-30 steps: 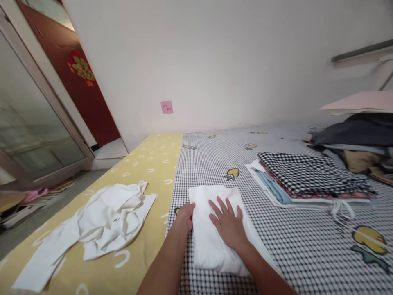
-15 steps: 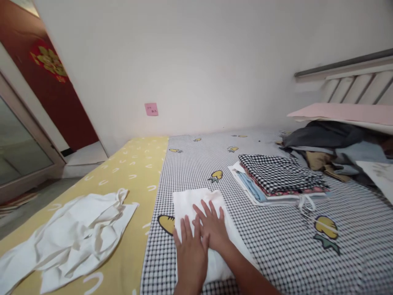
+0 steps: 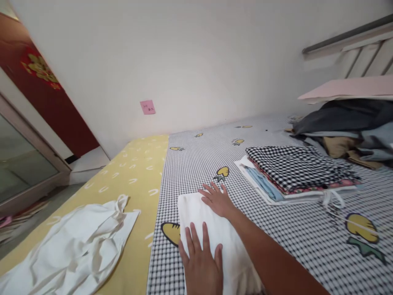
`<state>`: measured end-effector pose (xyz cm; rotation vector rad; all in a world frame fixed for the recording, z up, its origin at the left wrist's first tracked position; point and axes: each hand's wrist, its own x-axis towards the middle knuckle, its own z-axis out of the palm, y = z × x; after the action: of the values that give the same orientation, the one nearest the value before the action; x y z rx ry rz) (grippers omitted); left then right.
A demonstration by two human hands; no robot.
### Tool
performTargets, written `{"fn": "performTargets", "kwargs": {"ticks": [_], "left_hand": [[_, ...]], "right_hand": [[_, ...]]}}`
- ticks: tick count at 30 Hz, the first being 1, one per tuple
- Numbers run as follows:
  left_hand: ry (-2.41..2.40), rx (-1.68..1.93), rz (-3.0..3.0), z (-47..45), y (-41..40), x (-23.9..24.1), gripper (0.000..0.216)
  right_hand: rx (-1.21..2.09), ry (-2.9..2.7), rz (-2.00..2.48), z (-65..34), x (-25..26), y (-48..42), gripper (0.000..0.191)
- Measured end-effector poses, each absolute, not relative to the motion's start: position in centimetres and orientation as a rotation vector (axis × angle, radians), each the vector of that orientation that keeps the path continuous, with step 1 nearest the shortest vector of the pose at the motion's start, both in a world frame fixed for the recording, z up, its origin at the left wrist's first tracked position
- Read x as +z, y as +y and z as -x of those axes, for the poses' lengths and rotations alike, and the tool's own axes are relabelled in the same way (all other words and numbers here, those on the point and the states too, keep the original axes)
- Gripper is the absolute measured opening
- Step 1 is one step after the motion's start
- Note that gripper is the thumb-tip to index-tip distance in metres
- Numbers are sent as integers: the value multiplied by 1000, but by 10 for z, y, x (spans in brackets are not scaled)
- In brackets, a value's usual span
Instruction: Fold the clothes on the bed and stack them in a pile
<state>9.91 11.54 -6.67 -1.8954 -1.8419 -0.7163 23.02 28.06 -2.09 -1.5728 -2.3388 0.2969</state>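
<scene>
A folded white cloth garment lies on the checked bedsheet in front of me. My left hand rests flat on its near part, fingers spread. At its far right corner, my right hand presses with the fingers stretched out. Neither hand grips anything. To the right lies a stack of folded clothes, with a black-and-white checked garment on top and a folded light blue piece showing at its side. A crumpled white garment is spread out on the left.
Yellow bedding with white marks covers the left side. At the right edge is a heap of dark clothes under a pink flat sheet. A pink note sticks to the wall behind the bed. A white cord hangs off the stack.
My hands have moved apart: the right slid to the far right corner of the white garment, the left stays lower. The garment's far edge looks smoother. The view has shifted slightly.
</scene>
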Motion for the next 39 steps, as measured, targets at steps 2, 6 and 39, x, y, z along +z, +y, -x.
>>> {"fn": "performTargets", "kwargs": {"ticks": [2, 6, 39], "left_hand": [[-1827, -692, 1909, -98, 115, -66, 60], [-1859, -637, 1962, -98, 114, -56, 59], [-1933, -1248, 2042, -44, 9, -91, 48]], "right_hand": [[346, -2302, 1606, -227, -17, 286, 52], [480, -2236, 1711, -231, 13, 273, 53], [-292, -2445, 1613, -223, -23, 36, 93]]}}
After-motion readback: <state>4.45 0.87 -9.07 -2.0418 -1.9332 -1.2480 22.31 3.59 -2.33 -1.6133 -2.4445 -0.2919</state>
